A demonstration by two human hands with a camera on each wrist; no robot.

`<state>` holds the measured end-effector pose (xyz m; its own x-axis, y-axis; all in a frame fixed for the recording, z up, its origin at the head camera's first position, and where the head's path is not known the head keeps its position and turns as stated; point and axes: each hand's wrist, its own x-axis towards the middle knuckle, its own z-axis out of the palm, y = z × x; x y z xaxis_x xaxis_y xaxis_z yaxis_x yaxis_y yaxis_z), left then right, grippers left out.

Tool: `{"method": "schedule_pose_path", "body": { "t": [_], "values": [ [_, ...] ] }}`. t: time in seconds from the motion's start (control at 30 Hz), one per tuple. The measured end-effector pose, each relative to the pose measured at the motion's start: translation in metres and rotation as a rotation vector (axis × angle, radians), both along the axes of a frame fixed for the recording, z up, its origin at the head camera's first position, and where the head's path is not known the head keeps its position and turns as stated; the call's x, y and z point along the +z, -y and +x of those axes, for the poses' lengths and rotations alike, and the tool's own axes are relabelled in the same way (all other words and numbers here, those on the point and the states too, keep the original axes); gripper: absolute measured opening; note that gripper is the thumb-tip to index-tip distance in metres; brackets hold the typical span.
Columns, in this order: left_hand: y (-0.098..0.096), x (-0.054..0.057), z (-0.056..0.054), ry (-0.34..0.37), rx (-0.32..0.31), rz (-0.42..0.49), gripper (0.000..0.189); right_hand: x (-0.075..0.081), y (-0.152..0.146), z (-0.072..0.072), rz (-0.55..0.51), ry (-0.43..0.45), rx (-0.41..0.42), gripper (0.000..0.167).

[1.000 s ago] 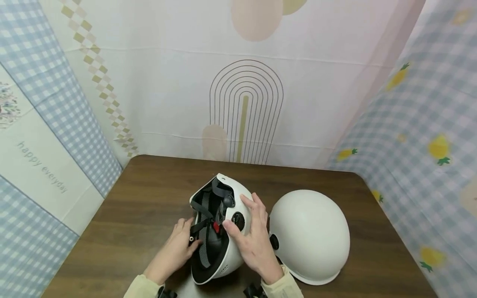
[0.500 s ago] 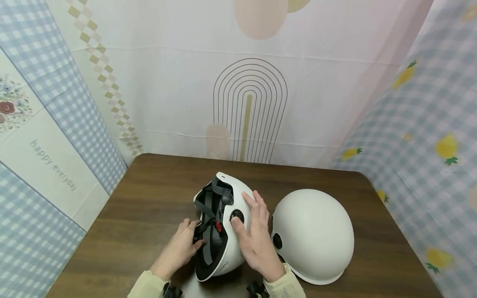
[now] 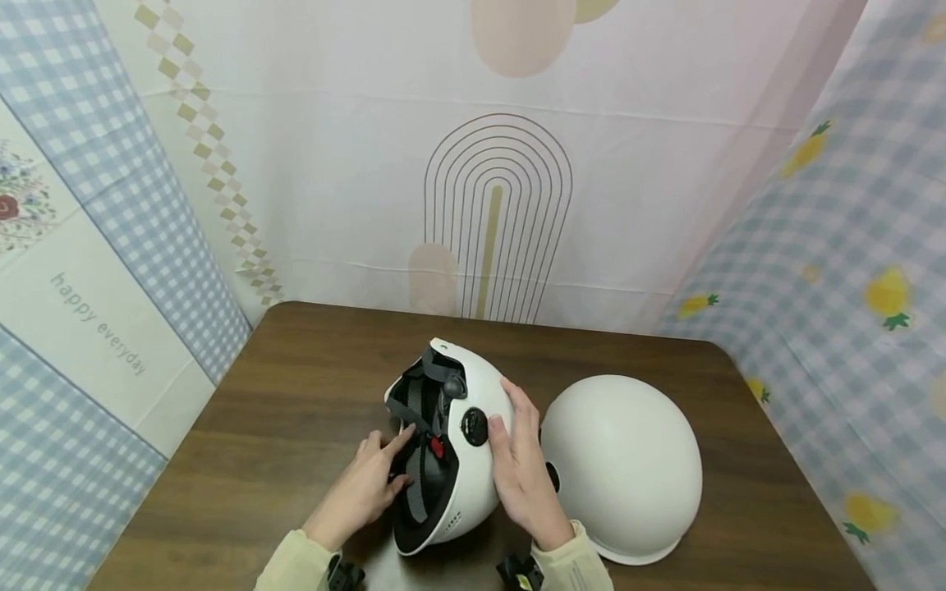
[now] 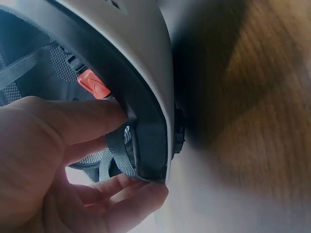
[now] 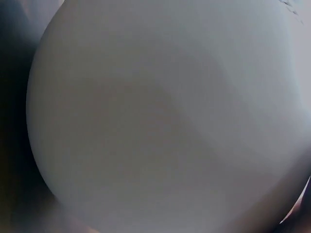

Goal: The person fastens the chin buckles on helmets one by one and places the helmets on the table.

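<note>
A white helmet lies tilted on its side, its dark padded inside turned toward my left hand. In the left wrist view, my left thumb presses the inner padding while the other fingers bend to the outer edge, so the hand pinches the rim. Inside are dark straps and a red buckle piece. My right hand rests along the outer shell with fairly straight fingers, beside a round black side knob. A smooth white shell fills the right wrist view; I cannot tell which helmet it belongs to.
A second white helmet sits dome up just right of my right hand. Both helmets are on a brown wooden table. A white patterned cloth hangs behind it, with blue checked cloth at the sides.
My right hand has slid rightward off the knob area, exposing the black knob. The left index finger has stretched up toward the straps. The helmet has turned slightly and shifted a little right.
</note>
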<state>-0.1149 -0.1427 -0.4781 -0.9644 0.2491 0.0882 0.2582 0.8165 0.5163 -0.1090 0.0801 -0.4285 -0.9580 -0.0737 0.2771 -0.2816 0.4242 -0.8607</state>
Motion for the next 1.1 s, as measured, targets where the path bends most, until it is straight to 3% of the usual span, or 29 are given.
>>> {"method": "schedule_pose_path", "body": {
  "t": [0.33,0.5,0.67,0.9,1.1],
  "values": [
    [-0.002,-0.002,-0.002,0.002,-0.031,-0.02,0.058,-0.006,-0.006,-0.006,-0.148,0.144,-0.026,0.063],
    [-0.005,-0.001,-0.004,0.0,-0.052,-0.015,0.057,-0.005,-0.006,-0.006,-0.178,0.169,-0.063,0.067],
    [-0.008,-0.002,-0.002,-0.006,-0.065,0.016,0.056,-0.002,-0.006,-0.004,-0.175,0.15,-0.078,0.066],
    [-0.011,-0.006,0.0,-0.074,-0.089,0.094,0.052,0.004,-0.003,-0.001,-0.143,0.065,-0.073,0.062],
    [-0.012,-0.007,0.0,-0.082,-0.091,0.111,0.052,0.006,-0.003,0.001,-0.136,0.055,-0.079,0.061]
  ]
}}
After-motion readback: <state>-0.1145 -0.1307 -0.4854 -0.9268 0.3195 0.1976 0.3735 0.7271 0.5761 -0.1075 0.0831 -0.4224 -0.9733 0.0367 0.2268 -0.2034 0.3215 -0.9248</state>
